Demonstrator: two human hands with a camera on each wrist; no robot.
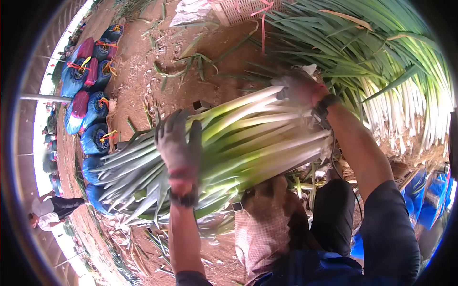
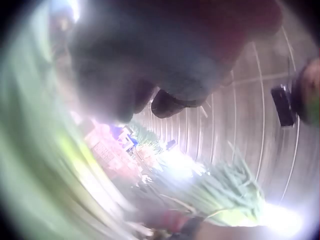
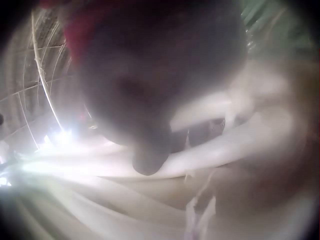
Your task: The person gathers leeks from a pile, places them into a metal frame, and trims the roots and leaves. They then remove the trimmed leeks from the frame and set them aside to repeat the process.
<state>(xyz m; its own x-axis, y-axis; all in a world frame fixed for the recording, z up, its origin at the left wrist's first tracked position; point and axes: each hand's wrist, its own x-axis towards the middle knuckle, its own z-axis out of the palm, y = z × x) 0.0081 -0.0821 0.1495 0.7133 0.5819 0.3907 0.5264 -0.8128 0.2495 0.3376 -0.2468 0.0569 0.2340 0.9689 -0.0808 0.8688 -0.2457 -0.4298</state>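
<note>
A thick bundle of long green onions (image 1: 267, 138) lies across the space before me, white root ends at the right and green leaves at the left. My gloved left hand (image 1: 179, 143) lies over the leafy half, fingers extended and thumb apart. At the white ends, my gloved right hand (image 1: 300, 88) is blurred and grips a stalk along the bundle's far edge. In the right wrist view, a gloved fingertip (image 3: 150, 162) overlaps a white stalk (image 3: 215, 152). The left wrist view shows blurred onion leaves (image 2: 55, 150) beside the left hand (image 2: 145, 60).
A large heap of green onions (image 1: 396, 71) spreads at the far right. Blue wrapped bundles (image 1: 95, 138) line the left side. A plastic crate (image 1: 238, 10) stands at the back. Loose leaves (image 1: 200, 62) litter the dirt floor. Another person (image 1: 55, 209) is at the far left.
</note>
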